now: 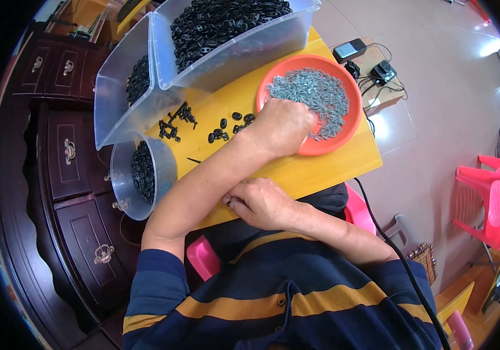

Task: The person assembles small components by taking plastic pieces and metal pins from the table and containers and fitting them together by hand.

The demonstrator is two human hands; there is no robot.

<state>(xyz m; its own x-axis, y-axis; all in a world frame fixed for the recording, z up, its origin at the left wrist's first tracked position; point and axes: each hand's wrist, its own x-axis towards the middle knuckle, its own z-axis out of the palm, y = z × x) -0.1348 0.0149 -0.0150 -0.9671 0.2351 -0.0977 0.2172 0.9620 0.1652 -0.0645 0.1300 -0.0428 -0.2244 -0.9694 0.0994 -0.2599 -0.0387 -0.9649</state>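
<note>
1 bowl (350, 131) far right on tabletop (296, 175), metal pins (329, 96) inside; left hand (285, 125) in it, can't tell grip. Right hand (263, 203) nearer, fingers pinched on 1 black bit (228, 203). 3 clear tubs (250, 51) left; left forearm (200, 189) in the way.

"Furniture beside the desk (346, 163)?"
"Dark wooden cabinet (78, 186) along the left edge: panelled drawers, ornate metal pulls (69, 151). Pink plastic seat (203, 259), partly visible, at the near edge."
"Floor and light?"
"Pale, glossy tiled floor (428, 81) beyond the right edge. Bright glare on the tiles, one patch just beside that edge."
"Further out?"
"Pink plastic chair (498, 219), well apart from the near right corner."
</note>
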